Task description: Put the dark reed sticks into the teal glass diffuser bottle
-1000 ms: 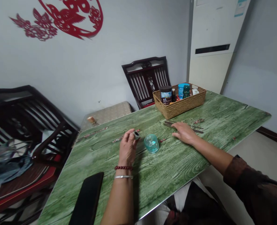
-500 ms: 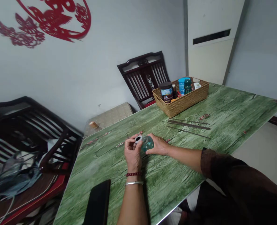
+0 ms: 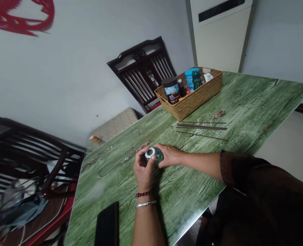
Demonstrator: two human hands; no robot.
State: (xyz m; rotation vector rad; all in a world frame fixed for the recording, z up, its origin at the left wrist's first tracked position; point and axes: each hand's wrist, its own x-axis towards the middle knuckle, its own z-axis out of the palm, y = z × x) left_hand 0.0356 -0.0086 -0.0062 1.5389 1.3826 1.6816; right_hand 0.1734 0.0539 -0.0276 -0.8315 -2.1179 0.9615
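My left hand (image 3: 141, 169) and my right hand (image 3: 169, 155) meet over the green wood-pattern table (image 3: 246, 102). Between them is a small teal glass jar (image 3: 157, 155), gripped by my right hand's fingers. My left fingers hold a white ring-shaped cap (image 3: 150, 152) with a dark centre against the jar's top. The hands hide much of the jar, and I cannot tell whether the cap is seated. A red bead bracelet (image 3: 143, 194) and a silver bangle (image 3: 146, 204) circle my left wrist.
Several thin dark sticks (image 3: 201, 127) lie on the table beyond my right hand. A woven basket (image 3: 189, 102) holds jars and bottles at the far edge. A black phone (image 3: 107, 223) lies near the front edge. Dark wooden chairs (image 3: 141, 73) stand behind and left.
My right hand has left the sticks and taken the teal jar from the table. The white cap in my left hand now sits against the jar. The view has turned.
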